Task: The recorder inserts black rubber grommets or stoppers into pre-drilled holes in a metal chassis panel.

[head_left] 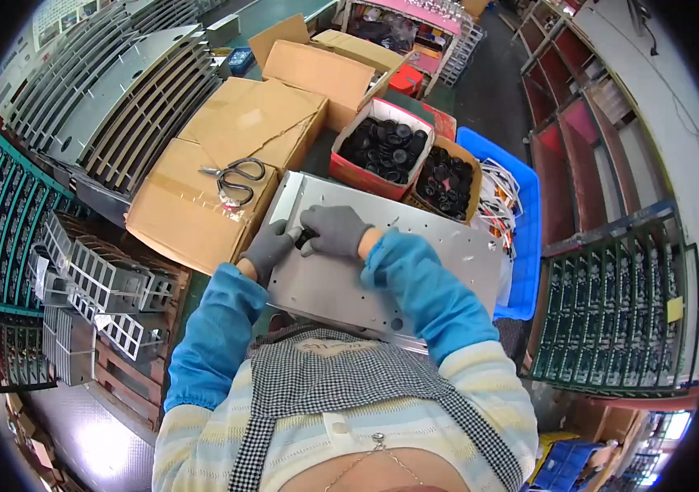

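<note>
A crowded workshop bench fills the head view, with racks of grey metal parts beyond it to the left and red shelving along the right wall. The landmark is the flat grey metal panel [382, 271] lying right before the person, drilled with small holes. Beyond its far edge stand two open boxes of black round parts [384, 149]; to its left lie flattened cardboard boxes [202, 205] with a pair of scissors [235, 179] on top; to its right a blue crate [522, 213] holds bundled white wires.

Both hands, in grey gloves, meet at the panel's upper left part. The left hand [270, 248] rests at the panel's left edge, its fingers curled toward a small black part [307, 238]. The right hand [335, 230] lies over that part, fingers bent down and closed around it, seemingly pressing it onto the panel.

The step looks like seating this black piece into a hole; the next move likely calls for firm, square pressure while the panel is steadied.
</note>
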A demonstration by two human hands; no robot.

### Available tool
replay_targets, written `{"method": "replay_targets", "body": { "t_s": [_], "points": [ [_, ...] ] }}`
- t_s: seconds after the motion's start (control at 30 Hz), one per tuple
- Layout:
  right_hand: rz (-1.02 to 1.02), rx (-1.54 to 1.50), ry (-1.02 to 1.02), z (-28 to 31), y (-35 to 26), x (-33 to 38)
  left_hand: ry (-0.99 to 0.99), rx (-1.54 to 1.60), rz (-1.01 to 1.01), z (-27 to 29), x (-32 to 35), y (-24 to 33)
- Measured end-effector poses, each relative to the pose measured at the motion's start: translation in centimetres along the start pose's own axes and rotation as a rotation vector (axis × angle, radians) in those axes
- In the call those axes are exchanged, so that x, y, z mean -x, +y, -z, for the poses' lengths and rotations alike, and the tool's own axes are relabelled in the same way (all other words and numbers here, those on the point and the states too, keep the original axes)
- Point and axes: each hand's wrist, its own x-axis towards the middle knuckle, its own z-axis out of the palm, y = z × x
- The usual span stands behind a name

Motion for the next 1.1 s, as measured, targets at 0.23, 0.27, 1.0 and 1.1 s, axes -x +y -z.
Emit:
{"method": "replay_targets", "body": {
  "t_s": [0.23,0.27,1.0,1.1],
  "points": [
    [-0.007,0.06,-0.166,0.5,3.3,-3.3,0.047,0.022,-0.049,0.0,-0.2,-0.2],
    [-0.002,0.038,-0.149,0.4,3.2,-3.6,0.062,0.071,-0.026,0.2,-0.1,-0.5],
    [-1.169,0.202,0.491,5.7,26.5,10.6,0.06,0.113,0.064,0.3,1.1,4.6],
    [-1.129,0.261,0.046,2.8,27.0,9.6,0.107,0.049,0.047,0.6,0.3,3.1]
  ]
}}
